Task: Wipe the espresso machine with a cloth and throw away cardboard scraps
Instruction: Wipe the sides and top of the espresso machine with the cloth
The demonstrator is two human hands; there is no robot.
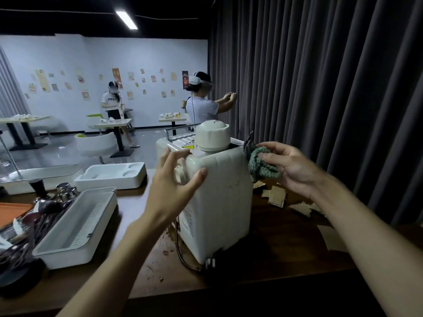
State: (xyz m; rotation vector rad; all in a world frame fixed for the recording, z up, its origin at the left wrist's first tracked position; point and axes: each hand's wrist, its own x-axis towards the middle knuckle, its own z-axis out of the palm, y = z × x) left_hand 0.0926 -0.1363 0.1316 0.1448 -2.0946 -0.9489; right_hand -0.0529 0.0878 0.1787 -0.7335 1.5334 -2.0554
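A cream espresso machine [219, 202] stands in the middle of the brown table [286, 243], its back toward me and a round white cap on top. My left hand [176, 179] hovers at its upper left corner with fingers spread, fingertips at the casing. My right hand [290, 168] grips a bunched grey-green cloth [261, 165] against the machine's upper right edge. Torn cardboard scraps [277, 195] lie on the table just right of the machine, with a larger piece [332, 239] nearer me.
A long white plastic tray [80, 227] sits left of the machine, a white moulded tray [112, 175] behind it. Metal utensils and a tamper [39, 202] pile at far left beside an orange tray. A dark curtain hangs on the right. Two people stand at tables beyond.
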